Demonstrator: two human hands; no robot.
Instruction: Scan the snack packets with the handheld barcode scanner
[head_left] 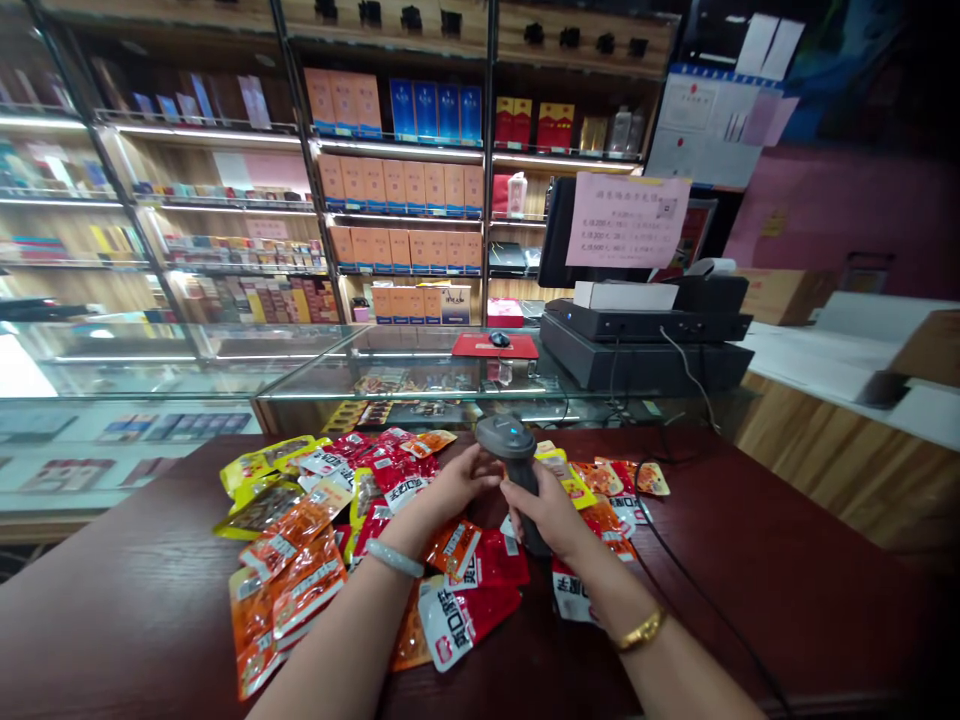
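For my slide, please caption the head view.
Right hand grips a scanner amid packets on a table; left hand close by.

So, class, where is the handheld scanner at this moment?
In the head view, just below and right of centre: the scanner is gripped in the right hand, close beside the left hand, with colourful packets on both sides.

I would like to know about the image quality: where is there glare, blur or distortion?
Head view: the shelf light strip glows white; head view: the snack packets show shiny highlights; head view: the shelves at far left look slanted and blurred; head view: the small print on the pink notice is soft; head view: the right edge darkens.
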